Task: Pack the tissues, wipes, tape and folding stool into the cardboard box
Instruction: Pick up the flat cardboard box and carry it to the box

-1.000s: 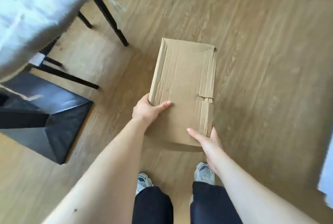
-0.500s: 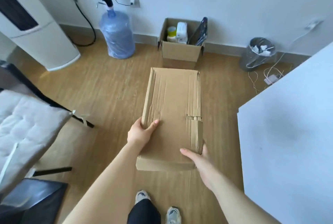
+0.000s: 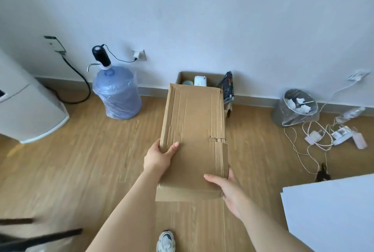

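I hold a flattened brown cardboard box (image 3: 194, 130) out in front of me, above the wooden floor. My left hand (image 3: 159, 156) grips its left edge, thumb on top. My right hand (image 3: 224, 187) grips its near right corner. Behind it, against the wall, stands an open cardboard box (image 3: 183, 76) with a white pack (image 3: 200, 80), a roll (image 3: 188, 83) and a dark flat item (image 3: 228, 85) sticking out of it. The held cardboard hides most of that open box.
A blue water jug (image 3: 116, 95) with a black pump stands left by the wall. A white appliance (image 3: 26, 114) is far left. A lined waste bin (image 3: 296, 107) and tangled cables with chargers (image 3: 327, 136) lie right. A white tabletop (image 3: 332, 215) fills the lower right.
My view has swung up from the floor and chair to the wall. The held cardboard has come closer to the open box by the wall. Both hands keep their grip.
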